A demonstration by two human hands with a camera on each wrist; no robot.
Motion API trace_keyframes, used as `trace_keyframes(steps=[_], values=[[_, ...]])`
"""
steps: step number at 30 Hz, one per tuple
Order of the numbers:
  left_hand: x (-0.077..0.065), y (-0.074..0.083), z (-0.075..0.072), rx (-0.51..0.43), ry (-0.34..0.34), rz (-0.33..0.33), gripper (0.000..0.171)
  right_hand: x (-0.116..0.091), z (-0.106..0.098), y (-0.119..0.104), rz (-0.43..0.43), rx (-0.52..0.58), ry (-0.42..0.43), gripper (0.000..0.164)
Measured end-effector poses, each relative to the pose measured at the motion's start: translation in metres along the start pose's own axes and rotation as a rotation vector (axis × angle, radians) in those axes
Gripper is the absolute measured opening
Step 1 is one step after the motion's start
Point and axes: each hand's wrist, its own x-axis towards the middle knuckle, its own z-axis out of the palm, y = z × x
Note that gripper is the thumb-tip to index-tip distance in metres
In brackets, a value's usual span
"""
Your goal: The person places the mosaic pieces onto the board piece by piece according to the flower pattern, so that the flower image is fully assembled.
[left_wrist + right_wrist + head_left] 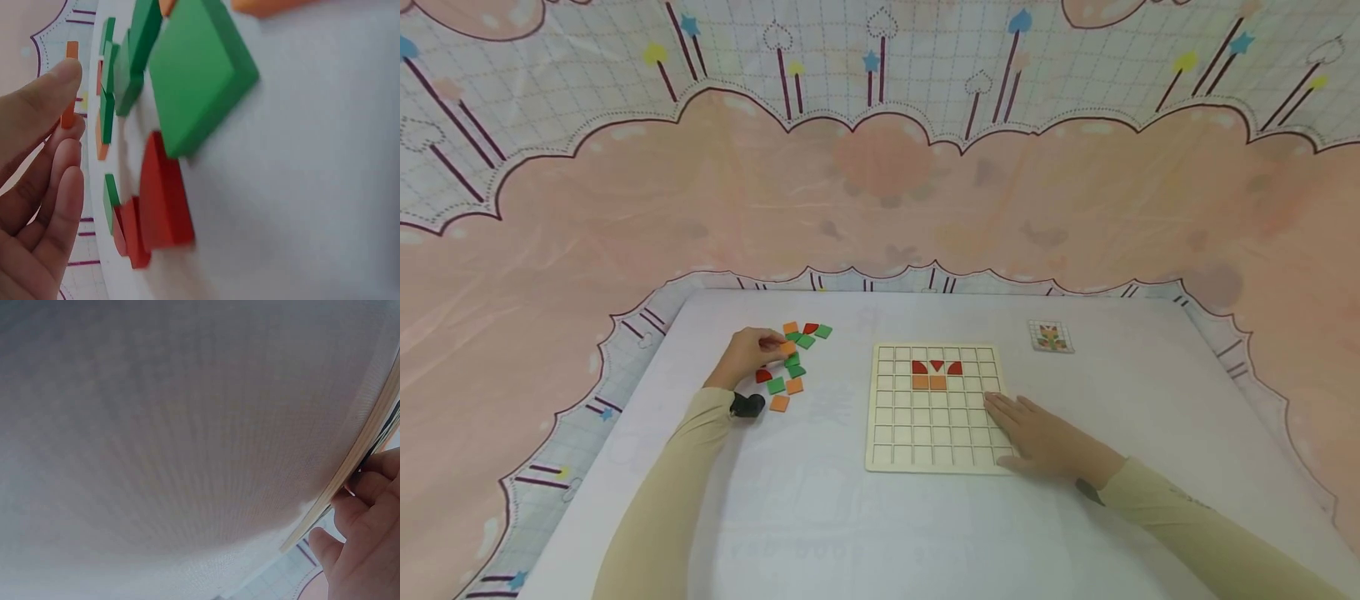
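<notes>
Thumb and fingertips of my left hand (pixel 747 358) pinch an orange square tile (pixel 68 115) by its edges, raised over the loose pieces at the left. Around that hand lie several green tiles (pixel 199 75), red curved pieces (pixel 164 200) and more orange squares (pixel 779 403). My right hand (pixel 1051 440) rests with extended fingers on the right edge of the cream grid board (pixel 895 429). In the board's upper cells sit two red quarter-round pieces (pixel 955 368) with a red triangle (pixel 937 365) between them. Two orange squares (pixel 929 382) lie side by side just below.
A small pattern card (pixel 1051 337) with a coloured flower-like figure lies behind the board to the right. The white table (pixel 820 517) meets a patterned cloth backdrop (pixel 880 217) at its far edge.
</notes>
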Motion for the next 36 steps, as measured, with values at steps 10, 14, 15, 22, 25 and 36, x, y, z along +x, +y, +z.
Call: trace_keyframes(steps=[10,14,15,22,25,36], values=[[0.002,0.026,0.014,-0.046,-0.002,0.103,0.031,0.001,-0.001,-0.001,0.016,0.009,-0.025,0.080],[0.003,0.042,0.024,-0.076,-0.010,0.128,0.031,0.000,-0.001,-0.002,0.020,0.012,-0.026,0.080],[0.003,0.046,0.027,-0.080,-0.012,0.140,0.031,0.000,-0.001,-0.002,0.020,0.011,-0.024,0.080],[0.010,0.072,0.051,-0.123,-0.025,0.198,0.030,0.000,-0.002,-0.001,0.012,0.013,-0.020,0.080],[0.011,0.085,0.060,-0.121,-0.032,0.200,0.030,0.001,-0.001,0.001,0.011,0.010,-0.023,0.080],[0.017,0.126,0.097,-0.121,-0.063,0.260,0.029,0.001,-0.001,0.001,0.018,0.033,-0.025,0.080]])
